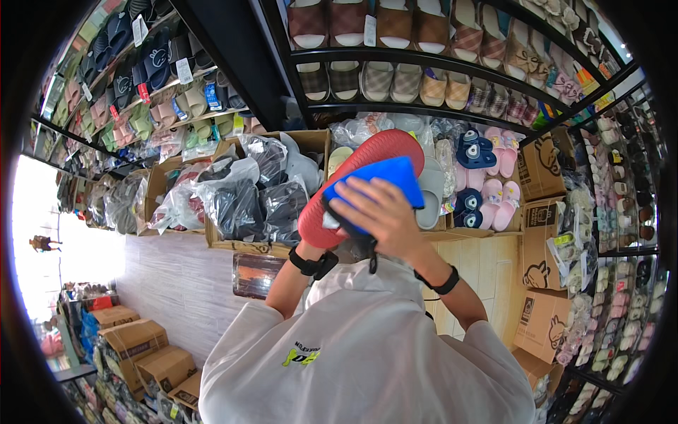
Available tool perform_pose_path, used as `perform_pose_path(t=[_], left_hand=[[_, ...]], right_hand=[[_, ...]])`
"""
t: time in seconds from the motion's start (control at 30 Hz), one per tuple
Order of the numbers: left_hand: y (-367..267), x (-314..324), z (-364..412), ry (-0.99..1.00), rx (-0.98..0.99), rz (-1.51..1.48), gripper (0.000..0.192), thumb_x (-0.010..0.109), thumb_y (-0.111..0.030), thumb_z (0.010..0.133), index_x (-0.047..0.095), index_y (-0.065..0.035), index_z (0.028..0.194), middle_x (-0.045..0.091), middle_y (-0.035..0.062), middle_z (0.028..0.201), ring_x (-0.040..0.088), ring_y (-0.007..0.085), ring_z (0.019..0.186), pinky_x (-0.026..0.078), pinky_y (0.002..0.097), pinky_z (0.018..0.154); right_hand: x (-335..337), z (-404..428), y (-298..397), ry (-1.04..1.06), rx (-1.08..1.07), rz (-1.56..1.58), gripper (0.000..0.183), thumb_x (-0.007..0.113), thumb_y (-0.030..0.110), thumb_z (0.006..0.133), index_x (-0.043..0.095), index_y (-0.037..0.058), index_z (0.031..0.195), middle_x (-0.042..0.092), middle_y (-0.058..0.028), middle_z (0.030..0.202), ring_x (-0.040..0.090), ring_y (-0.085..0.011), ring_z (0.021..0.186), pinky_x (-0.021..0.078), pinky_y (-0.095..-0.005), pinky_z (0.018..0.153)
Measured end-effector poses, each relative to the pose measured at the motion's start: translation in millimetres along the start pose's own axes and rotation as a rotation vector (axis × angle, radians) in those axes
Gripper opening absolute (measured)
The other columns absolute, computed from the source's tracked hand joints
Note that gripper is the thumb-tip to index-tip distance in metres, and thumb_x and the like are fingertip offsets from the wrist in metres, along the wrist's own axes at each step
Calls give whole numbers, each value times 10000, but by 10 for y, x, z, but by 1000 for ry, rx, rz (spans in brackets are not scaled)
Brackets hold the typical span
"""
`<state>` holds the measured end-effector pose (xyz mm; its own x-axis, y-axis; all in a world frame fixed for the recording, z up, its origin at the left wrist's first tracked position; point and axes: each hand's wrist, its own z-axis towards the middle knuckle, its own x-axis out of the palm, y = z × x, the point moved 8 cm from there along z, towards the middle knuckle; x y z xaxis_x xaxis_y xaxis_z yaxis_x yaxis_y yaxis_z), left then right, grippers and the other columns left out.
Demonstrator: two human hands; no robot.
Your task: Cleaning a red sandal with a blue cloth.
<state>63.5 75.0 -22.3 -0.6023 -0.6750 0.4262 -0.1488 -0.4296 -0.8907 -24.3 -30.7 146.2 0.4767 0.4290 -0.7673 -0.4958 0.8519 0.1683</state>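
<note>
A red slipper (371, 153), its textured side facing the camera, slants from lower left to upper right in front of me. Over its middle lies a blue cloth-like item with dark edging (394, 177). My right hand (378, 212) rests on the blue item with its fingers spread across it; a short black strap hangs below. My left hand (318, 251) is mostly hidden under the lower end of the slipper, where only the wrist with a black watch shows clearly. A small white patch is visible between the slipper and the blue item.
Cardboard boxes (265, 248) of plastic-wrapped footwear stand across the front. Grey, pink and navy slippers (508, 204) lie to their right. Shelves of slippers (392, 106) rise beyond and at both sides. Closed cartons (132, 339) stand at lower left, more boxes (543, 318) at right.
</note>
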Motion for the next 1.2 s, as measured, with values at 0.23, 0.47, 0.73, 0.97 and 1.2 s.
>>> perform_pose_path(t=[0.23,0.47,0.73,0.97,1.2], left_hand=[[491,-368,-360,33,-99,-480,849,884,-192,869,450,-54,1585,575,120,1536,555,264,1422,446,432,1206],[248,-173,-99,-44,-184,-171,846,870,-183,884,431,-55,1595,569,120,1545,553,260,1425,448,436,1206],[43,267,137,122,-178,-354,679,773,-86,963,465,-50,1567,613,110,1477,589,239,1362,478,392,1157],[-155,403,213,179,-41,32,645,762,-89,973,485,-43,1554,624,113,1461,594,232,1349,481,385,1152],[198,-9,-24,89,9,-312,611,749,-86,983,504,-38,1540,637,115,1441,601,226,1334,483,380,1146]], right_hand=[[453,-111,819,146,-492,-59,480,592,189,991,631,103,1462,598,-60,1546,558,-227,1429,413,-400,1201],[-36,-31,36,60,-277,-48,442,617,159,971,685,154,1408,645,-43,1495,577,-202,1414,431,-406,1184],[-663,-177,-1040,-376,231,12,482,807,161,874,728,51,1337,689,-154,1417,653,-353,1307,493,-476,1102],[-591,-151,-611,-286,166,-179,518,808,278,893,727,68,1360,668,-127,1460,607,-341,1363,432,-526,1151],[89,-161,362,-7,-194,20,486,590,158,995,636,113,1477,610,-55,1541,567,-235,1432,435,-414,1180]])
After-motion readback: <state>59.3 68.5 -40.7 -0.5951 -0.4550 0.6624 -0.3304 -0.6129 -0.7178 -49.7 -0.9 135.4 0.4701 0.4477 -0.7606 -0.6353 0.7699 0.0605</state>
